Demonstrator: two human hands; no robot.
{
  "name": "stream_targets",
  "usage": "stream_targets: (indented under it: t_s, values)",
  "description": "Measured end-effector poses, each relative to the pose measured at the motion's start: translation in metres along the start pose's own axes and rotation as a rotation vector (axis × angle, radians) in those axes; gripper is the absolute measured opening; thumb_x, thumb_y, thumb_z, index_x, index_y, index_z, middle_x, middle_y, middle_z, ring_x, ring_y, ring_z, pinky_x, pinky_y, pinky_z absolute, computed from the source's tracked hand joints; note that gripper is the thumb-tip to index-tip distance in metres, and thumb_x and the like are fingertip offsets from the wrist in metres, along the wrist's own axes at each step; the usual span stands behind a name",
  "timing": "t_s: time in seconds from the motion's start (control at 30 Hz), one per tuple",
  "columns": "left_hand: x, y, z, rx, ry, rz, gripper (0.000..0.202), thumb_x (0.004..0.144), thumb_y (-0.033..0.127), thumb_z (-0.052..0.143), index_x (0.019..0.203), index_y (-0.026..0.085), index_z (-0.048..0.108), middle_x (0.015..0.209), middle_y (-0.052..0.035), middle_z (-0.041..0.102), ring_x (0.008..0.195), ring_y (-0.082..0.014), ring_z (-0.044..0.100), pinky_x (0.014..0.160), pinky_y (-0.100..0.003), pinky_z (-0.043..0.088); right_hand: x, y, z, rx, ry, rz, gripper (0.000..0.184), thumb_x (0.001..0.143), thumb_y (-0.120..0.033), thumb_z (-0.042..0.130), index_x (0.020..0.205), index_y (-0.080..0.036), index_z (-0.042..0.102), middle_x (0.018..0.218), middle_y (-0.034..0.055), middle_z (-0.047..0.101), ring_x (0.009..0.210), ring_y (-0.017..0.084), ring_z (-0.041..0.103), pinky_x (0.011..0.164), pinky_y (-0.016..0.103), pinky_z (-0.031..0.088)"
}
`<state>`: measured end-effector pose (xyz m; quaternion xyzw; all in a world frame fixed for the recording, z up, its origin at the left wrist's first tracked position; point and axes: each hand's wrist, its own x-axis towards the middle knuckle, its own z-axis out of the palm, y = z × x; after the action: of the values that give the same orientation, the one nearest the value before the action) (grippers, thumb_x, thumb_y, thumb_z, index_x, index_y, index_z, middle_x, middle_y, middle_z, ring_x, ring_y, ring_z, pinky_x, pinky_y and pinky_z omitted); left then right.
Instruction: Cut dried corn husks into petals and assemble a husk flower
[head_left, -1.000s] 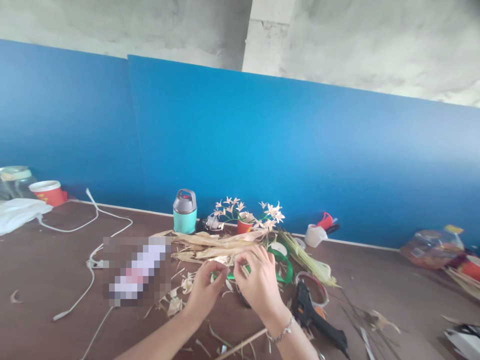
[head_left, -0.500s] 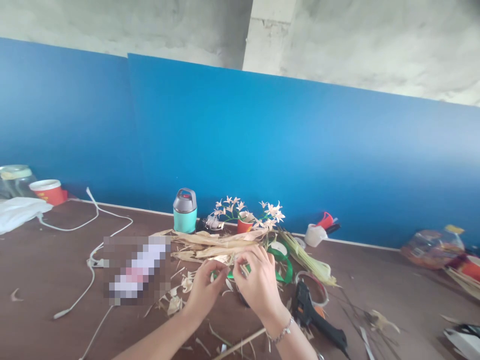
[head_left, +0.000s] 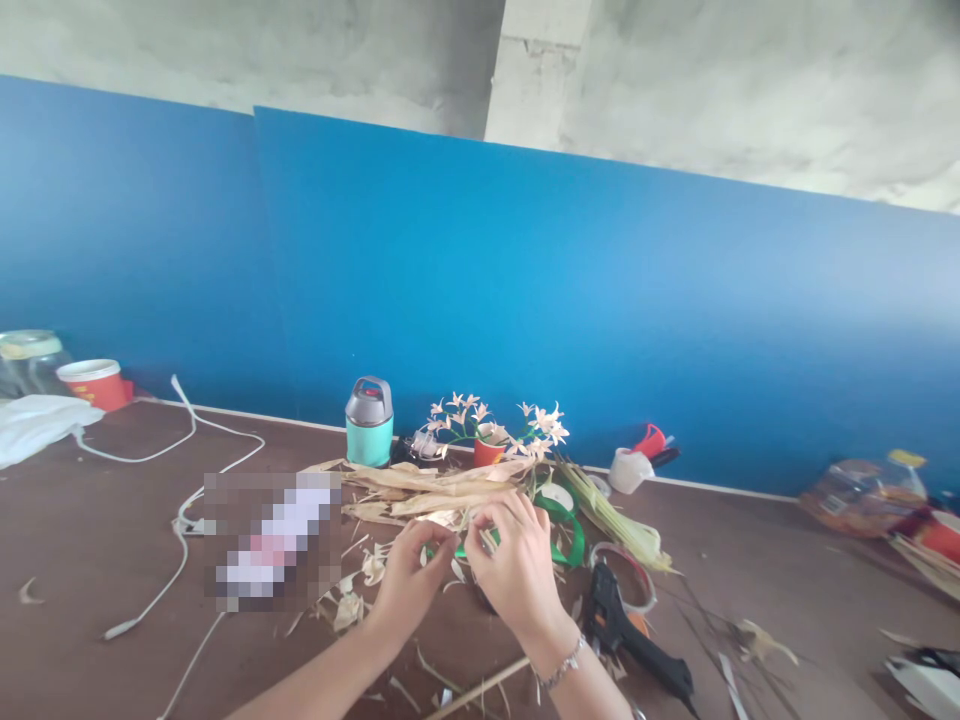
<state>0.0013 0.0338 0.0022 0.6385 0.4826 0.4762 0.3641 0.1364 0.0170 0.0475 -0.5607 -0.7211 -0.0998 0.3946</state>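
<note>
My left hand [head_left: 417, 568] is closed, thumb and fingertips pinched, but whatever lies between them is too small to make out. Close beside it, my right hand [head_left: 511, 562] is also curled into a pinch, and its fingertips hide what they hold. The two pinches nearly meet over the table. Just beyond them lies a heap of dried corn husks [head_left: 427, 482]. Green ribbon [head_left: 574, 540] shows behind my right hand. Cut husk scraps [head_left: 349, 608] are scattered near my left wrist. A black glue gun [head_left: 634, 635] rests to the right of my right wrist.
Husk flowers [head_left: 546, 425] stand by a red paper cup [head_left: 489, 452] behind the husks, beside a turquoise flask [head_left: 369, 425]. Green stalks [head_left: 619, 515] lie to the right. A white cable [head_left: 184, 560] crosses the left side. A blue partition [head_left: 525, 280] closes the back.
</note>
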Motion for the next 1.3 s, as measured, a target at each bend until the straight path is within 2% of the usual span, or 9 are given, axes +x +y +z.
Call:
stream_targets:
  t_s: [0.6,0.8,1.0,1.13,1.3]
  values:
    - [-0.0008,0.0004,0.0006,0.012,0.015,0.023,0.02,0.075,0.031,0.051,0.06,0.02,0.058,0.066,-0.0015,0.059,0.068,-0.0183,0.056,0.066,-0.027,0.044,-0.0018,-0.001,0.0015,-0.061,-0.009,-0.007,0.014,0.069,-0.008,0.051,0.064,-0.021,0.05,0.072,0.0008,0.057,0.076,0.019,0.052,0.072,0.031,0.033]
    - [-0.001,-0.0021,0.001,0.003,0.016,0.02,0.02,0.075,0.032,0.051,0.061,0.02,0.059,0.066,-0.0015,0.06,0.067,-0.0182,0.055,0.065,-0.027,0.043,-0.0011,-0.0012,0.0004,-0.015,-0.031,0.017,0.013,0.07,-0.009,0.052,0.066,-0.021,0.05,0.075,0.0018,0.059,0.078,0.02,0.052,0.073,0.032,0.033]
    - [0.0006,-0.0023,0.0005,-0.095,0.0,-0.02,0.028,0.078,0.04,0.051,0.065,0.018,0.062,0.066,-0.0028,0.06,0.066,-0.0178,0.053,0.062,-0.026,0.043,-0.0001,-0.0028,-0.0044,0.045,-0.05,0.001,0.005,0.073,-0.017,0.056,0.074,-0.021,0.055,0.081,0.0028,0.06,0.083,0.021,0.052,0.075,0.034,0.033]
    - [0.0022,-0.0001,0.0005,-0.245,-0.022,-0.122,0.033,0.076,0.048,0.054,0.071,0.016,0.062,0.062,-0.0005,0.058,0.058,-0.0144,0.049,0.057,-0.024,0.04,-0.0002,-0.0035,-0.0069,0.092,-0.053,-0.013,0.013,0.075,-0.019,0.056,0.087,-0.022,0.056,0.09,0.0043,0.06,0.089,0.023,0.051,0.077,0.035,0.034]
    - [0.0041,-0.0021,0.0015,-0.356,-0.045,-0.149,0.035,0.072,0.051,0.058,0.071,0.016,0.063,0.062,0.0004,0.058,0.058,-0.0129,0.049,0.057,-0.023,0.04,-0.0016,-0.0035,-0.0039,0.134,-0.024,-0.033,0.01,0.077,-0.016,0.053,0.085,-0.022,0.056,0.087,0.0042,0.06,0.088,0.022,0.052,0.076,0.034,0.035]
